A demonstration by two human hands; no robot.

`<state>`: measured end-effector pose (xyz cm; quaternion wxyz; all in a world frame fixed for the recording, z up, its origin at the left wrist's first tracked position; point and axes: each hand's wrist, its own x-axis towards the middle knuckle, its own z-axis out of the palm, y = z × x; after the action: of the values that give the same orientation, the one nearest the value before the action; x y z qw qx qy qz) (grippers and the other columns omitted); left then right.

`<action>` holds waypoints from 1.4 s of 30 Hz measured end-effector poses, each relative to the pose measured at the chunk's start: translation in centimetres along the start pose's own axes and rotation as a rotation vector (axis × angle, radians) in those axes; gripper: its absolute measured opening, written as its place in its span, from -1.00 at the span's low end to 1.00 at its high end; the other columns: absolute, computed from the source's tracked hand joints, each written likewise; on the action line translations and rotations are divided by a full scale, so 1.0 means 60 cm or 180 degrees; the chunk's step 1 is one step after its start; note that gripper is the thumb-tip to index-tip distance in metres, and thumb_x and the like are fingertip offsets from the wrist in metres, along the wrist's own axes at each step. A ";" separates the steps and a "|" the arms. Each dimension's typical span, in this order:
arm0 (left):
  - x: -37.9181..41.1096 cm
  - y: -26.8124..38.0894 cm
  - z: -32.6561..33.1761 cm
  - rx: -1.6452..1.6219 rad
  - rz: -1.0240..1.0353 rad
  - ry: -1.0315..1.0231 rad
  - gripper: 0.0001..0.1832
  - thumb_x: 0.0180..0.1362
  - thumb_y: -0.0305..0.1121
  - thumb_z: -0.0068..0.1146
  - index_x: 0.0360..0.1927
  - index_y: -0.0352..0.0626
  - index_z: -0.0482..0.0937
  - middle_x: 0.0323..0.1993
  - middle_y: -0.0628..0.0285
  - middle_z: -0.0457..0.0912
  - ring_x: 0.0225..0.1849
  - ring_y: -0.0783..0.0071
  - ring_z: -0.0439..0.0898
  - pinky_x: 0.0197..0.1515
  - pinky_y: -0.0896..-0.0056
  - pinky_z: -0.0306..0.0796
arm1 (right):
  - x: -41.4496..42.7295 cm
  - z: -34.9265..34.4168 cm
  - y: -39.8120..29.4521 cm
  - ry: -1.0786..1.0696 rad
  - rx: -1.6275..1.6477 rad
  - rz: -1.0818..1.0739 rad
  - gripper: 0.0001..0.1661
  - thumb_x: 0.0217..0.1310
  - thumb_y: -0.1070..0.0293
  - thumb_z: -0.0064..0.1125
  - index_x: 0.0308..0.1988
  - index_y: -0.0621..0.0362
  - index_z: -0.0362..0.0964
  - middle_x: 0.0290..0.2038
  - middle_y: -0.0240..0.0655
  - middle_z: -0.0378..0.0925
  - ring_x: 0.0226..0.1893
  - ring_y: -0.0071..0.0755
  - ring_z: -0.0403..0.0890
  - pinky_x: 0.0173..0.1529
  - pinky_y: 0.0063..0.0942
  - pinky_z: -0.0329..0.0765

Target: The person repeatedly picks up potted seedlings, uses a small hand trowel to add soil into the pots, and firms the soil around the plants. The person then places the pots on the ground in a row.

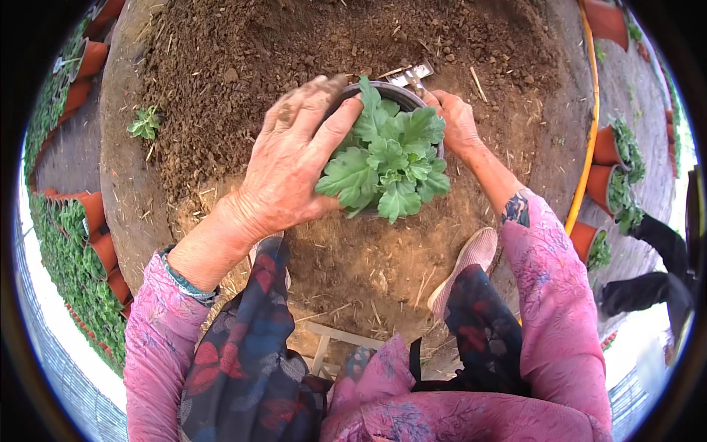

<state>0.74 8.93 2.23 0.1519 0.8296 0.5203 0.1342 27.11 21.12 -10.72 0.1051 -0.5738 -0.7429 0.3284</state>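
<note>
A leafy green plant (389, 157), its leaves lobed, stands in a round dark plastic pot (406, 95) in front of me. My left hand (301, 149) cups the pot's left side, soiled fingertips at the far rim and thumb under the lower leaves. At the right rim is my right hand (455, 119), closed around the handle end of a small metal hand tool (414, 74). The tool's flat blade lies just beyond the pot, over the soil. Leaves and the pot hide part of the right fingers.
Loose brown soil (204, 94) is heaped beyond the pot. A small leafy sprig (144, 122) lies left. A yellow hose (586, 127) runs along the right. Orange-brown pots (94, 58) with plants line both sides. Another person's dark-clothed leg (635, 293) shows at right.
</note>
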 end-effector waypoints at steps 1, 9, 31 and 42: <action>0.002 -0.001 0.002 -0.0157 0.0061 -0.0031 0.29 -0.40 -0.14 0.62 0.48 -0.18 0.12 0.39 -0.14 0.25 0.44 -0.13 0.22 0.48 -0.10 0.05 | -0.005 -0.003 0.002 -0.0039 0.0058 0.0074 -0.54 0.43 0.02 -0.06 -0.25 0.19 0.56 -0.38 0.08 0.62 -0.27 0.26 0.63 -0.13 0.00 0.55; 0.036 0.000 0.052 -0.2104 0.0411 -0.0025 0.12 -0.17 -0.21 0.45 0.46 -0.34 0.09 0.36 -0.12 0.34 0.36 -0.13 0.33 0.36 -0.02 0.25 | -0.056 -0.095 -0.010 -0.0420 0.0536 0.0585 -0.54 0.48 -0.03 -0.02 -0.18 0.16 0.54 -0.53 -0.34 0.62 -0.55 -0.51 0.58 -0.42 -0.40 0.51; 0.015 0.012 0.058 -0.0844 0.0621 -0.0747 -0.23 -0.10 -0.44 0.24 0.31 0.07 0.35 -0.18 0.04 0.57 -0.32 -0.09 0.63 -0.31 -0.05 0.50 | -0.167 -0.209 -0.103 0.0236 -0.1016 -0.0729 -0.73 0.33 0.22 0.22 -0.06 0.11 0.50 -0.25 -0.18 0.56 -0.31 0.02 0.62 -0.24 -0.25 0.54; 0.012 0.008 -0.021 0.0999 0.0430 -0.0364 -0.24 -0.03 -0.08 0.25 0.27 -0.21 0.42 0.24 0.07 0.43 0.37 0.09 0.31 0.36 -0.11 0.09 | -0.231 -0.150 0.045 -0.0844 0.0449 0.1623 -0.60 0.48 0.11 -0.05 -0.25 0.22 0.50 -0.56 -0.34 0.55 -0.64 -0.51 0.55 -0.48 -0.44 0.48</action>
<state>0.94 9.51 3.60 0.0405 0.8825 0.4684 0.0138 38.44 12.02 -2.43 -0.0391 -0.6853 -0.5573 0.4671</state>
